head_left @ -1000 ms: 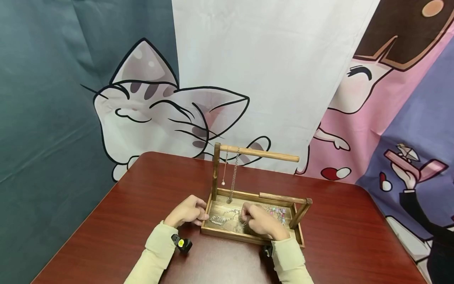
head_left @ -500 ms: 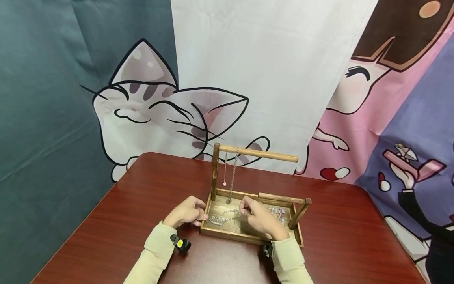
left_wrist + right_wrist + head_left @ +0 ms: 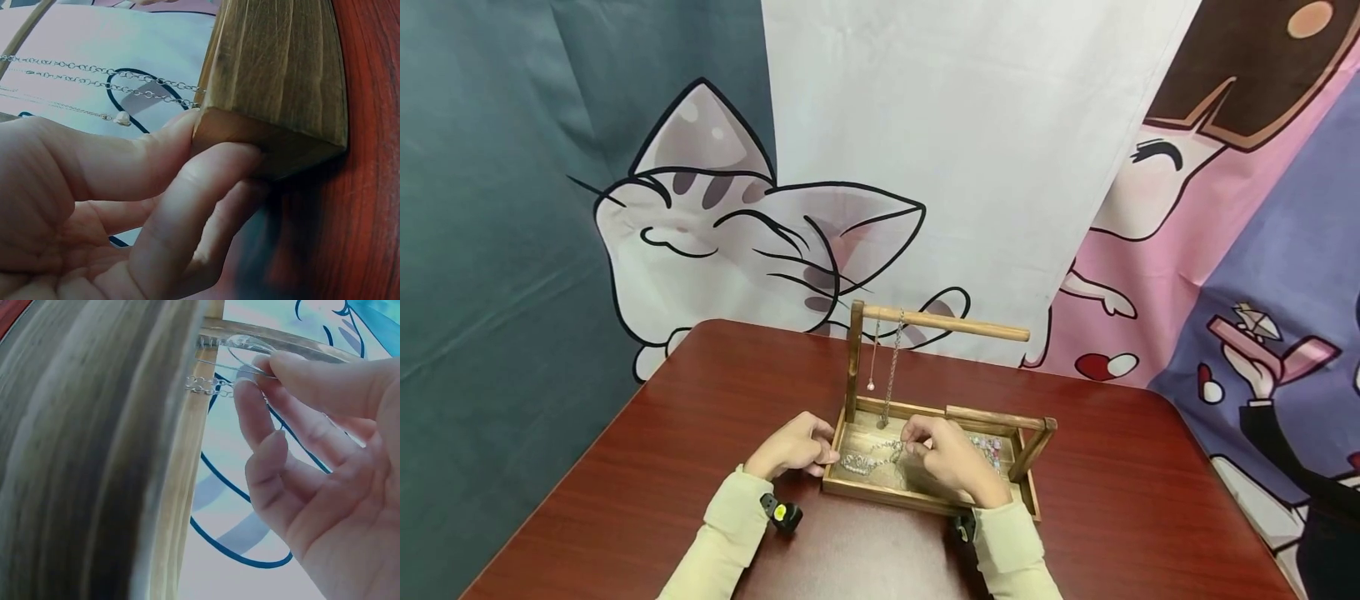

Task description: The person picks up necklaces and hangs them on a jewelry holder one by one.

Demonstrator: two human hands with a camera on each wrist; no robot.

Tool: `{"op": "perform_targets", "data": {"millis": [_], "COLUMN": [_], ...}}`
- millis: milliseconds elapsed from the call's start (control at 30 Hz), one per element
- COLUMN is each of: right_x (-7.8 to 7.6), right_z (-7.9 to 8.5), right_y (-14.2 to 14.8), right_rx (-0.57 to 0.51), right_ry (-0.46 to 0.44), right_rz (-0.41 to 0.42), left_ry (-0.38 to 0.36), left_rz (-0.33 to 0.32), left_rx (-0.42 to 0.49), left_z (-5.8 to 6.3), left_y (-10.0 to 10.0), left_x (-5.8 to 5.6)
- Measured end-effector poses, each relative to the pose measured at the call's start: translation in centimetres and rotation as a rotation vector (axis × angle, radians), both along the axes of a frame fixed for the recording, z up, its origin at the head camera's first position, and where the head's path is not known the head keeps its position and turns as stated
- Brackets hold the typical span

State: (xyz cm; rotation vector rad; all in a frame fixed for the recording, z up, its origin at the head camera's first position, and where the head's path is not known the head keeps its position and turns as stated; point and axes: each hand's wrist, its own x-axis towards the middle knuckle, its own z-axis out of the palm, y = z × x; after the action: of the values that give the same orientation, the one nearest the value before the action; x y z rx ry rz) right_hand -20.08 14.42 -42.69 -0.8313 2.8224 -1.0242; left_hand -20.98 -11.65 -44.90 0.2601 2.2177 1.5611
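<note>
My left hand (image 3: 797, 446) grips the left end wall of a wooden jewelry stand tray (image 3: 887, 495), thumb and fingers at its corner in the left wrist view. Over the tray my right hand (image 3: 951, 454) pinches a thin, looped silver strand (image 3: 234, 367) between thumb and forefinger. Below its fingertips, a silver chain (image 3: 887, 447) and a pearly bracelet (image 3: 857, 463) lie on the tray floor. Beaded jewelry (image 3: 992, 448) in pink and pale colors sits at the tray's right, partly hidden by the right hand.
A tall wooden post (image 3: 853, 358) bears a horizontal bar (image 3: 955, 323), from which a silver chain necklace (image 3: 891, 375) and a fine pendant necklace (image 3: 872, 367) hang. The lower bar (image 3: 992, 417) at the right joins a short post (image 3: 1033, 452). Everything stands on a reddish-brown table (image 3: 700, 400).
My right hand has risen slightly and shifted a little left, its pinched fingers lifting over the tray. The hanging pendant sways a bit. My left hand stays at the tray's end.
</note>
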Motion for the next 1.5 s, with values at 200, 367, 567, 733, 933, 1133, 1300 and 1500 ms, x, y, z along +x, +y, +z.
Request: {"op": "perform_targets", "data": {"millis": [200,367,567,733,933,1133,1300,1500], "right_x": [-0.1,-0.1,0.1,0.6,1.2,1.4,1.7,1.7], "right_z": [-0.1,-0.1,0.2,0.9,1.5,1.9,2.1,2.5], "right_y": [-0.2,-0.4,-0.4,-0.1,0.0,-0.2,-0.5,-0.9], "right_rx": [-0.046,-0.091,-0.061,0.043,0.149,0.190,0.232,0.241], "right_ry": [0.055,0.006,0.001,-0.020,0.032,0.160,0.215,0.238], "right_rz": [-0.045,-0.037,0.009,0.020,0.017,0.020,-0.009,-0.091], "left_ry": [0.018,0.024,0.027,0.031,0.036,0.044,0.054,0.051], "left_rz": [0.005,-0.002,-0.002,-0.010,-0.027,-0.015,0.014,0.026], "left_rx": [-0.030,-0.030,-0.029,-0.028,-0.014,-0.033,-0.070,-0.061], "left_z": [0.1,0.1,0.2,0.1,0.1,0.1,0.3,0.1], "left_y": [0.1,0.0,0.1,0.0,-0.1,-0.1,0.0,0.2], "left_x": [-0.2,-0.2,-0.3,-0.2,-0.2,-0.2,0.1,0.2]}}
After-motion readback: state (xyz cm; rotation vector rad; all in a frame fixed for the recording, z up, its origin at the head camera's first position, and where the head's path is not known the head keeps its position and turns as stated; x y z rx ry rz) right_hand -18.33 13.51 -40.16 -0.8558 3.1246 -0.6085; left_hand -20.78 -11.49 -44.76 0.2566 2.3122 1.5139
